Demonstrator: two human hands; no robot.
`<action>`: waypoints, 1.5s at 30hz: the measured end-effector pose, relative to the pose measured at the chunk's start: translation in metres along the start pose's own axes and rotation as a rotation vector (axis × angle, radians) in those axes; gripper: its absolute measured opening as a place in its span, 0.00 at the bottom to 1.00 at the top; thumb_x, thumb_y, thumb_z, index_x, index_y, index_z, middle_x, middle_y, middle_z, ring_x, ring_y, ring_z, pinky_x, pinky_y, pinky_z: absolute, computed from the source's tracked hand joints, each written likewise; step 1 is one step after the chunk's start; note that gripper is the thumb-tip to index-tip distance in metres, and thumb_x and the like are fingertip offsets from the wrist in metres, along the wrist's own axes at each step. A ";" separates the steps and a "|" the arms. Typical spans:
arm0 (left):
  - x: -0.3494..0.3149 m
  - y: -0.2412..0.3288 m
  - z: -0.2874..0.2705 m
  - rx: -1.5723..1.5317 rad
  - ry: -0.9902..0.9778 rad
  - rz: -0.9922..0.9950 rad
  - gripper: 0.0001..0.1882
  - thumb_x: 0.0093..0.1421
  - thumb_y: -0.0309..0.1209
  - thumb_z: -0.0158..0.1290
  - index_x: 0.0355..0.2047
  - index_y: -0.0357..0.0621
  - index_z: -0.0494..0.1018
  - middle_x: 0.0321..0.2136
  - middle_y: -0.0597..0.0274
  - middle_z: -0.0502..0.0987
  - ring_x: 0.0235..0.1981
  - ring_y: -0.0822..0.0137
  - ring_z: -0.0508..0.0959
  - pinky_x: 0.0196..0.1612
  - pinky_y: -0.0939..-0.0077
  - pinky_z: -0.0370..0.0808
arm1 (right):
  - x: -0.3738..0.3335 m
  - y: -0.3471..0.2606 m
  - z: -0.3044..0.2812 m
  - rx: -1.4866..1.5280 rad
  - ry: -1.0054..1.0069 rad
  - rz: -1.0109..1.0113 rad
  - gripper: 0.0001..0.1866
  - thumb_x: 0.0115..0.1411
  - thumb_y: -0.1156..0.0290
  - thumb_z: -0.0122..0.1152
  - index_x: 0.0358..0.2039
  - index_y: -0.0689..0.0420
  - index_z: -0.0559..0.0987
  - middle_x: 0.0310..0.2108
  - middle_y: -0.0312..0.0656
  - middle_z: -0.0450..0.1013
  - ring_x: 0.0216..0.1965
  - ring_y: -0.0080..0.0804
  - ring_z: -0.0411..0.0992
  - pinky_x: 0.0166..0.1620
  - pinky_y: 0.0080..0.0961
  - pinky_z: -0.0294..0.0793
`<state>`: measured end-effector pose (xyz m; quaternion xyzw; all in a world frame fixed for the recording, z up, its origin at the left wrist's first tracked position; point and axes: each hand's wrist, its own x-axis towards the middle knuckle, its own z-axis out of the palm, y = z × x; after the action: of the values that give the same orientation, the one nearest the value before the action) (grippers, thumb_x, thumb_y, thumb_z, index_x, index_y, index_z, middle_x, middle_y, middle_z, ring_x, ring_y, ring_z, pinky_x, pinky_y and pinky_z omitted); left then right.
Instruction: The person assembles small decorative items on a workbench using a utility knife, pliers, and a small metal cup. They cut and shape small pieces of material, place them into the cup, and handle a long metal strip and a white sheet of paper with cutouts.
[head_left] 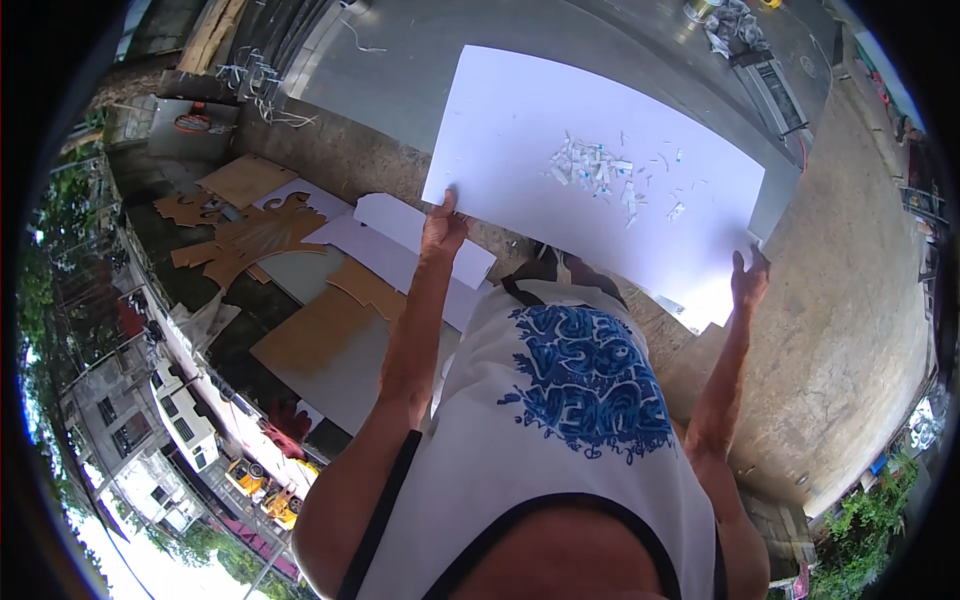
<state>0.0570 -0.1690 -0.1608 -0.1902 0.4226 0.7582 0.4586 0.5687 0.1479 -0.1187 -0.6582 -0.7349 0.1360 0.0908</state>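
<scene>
A large white board (520, 130) lies in front of me, partly over a grey tabletop. Loose on its middle is a pile of small white strips and scraps (590, 168), some with blue marks. At the board's near left corner my left hand (445, 228) grips the edge, thumb on top and the other fingers mostly hidden. My right hand (750, 278) is at the near right corner, thumb and fingers closed about the edge. Glare washes out the board's near right part, so the exact contact there is hard to see.
The grey tabletop (400, 75) carries a long metal-framed tool (772, 95) and crumpled plastic (735, 28) at the far right. Brown cut-out panels (265, 235) and white panels (375, 245) lie low on my left. Wires (265, 85) hang by the table's left end. Concrete floor (840, 340) spreads at right.
</scene>
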 end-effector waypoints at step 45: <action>-0.114 -0.387 0.259 0.289 -0.566 -0.602 0.19 0.69 0.31 0.50 0.58 0.41 0.66 0.55 0.53 0.73 0.60 0.57 0.72 0.64 0.46 0.70 | -0.223 0.523 -0.198 1.264 0.430 0.694 0.19 0.68 0.63 0.56 0.51 0.66 0.78 0.45 0.42 0.76 0.45 0.29 0.74 0.48 0.24 0.73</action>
<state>0.4720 0.0673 -0.1158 -0.0232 0.3077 0.5461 0.7788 1.1497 -0.0069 -0.0878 -0.6865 -0.2330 0.4212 0.5449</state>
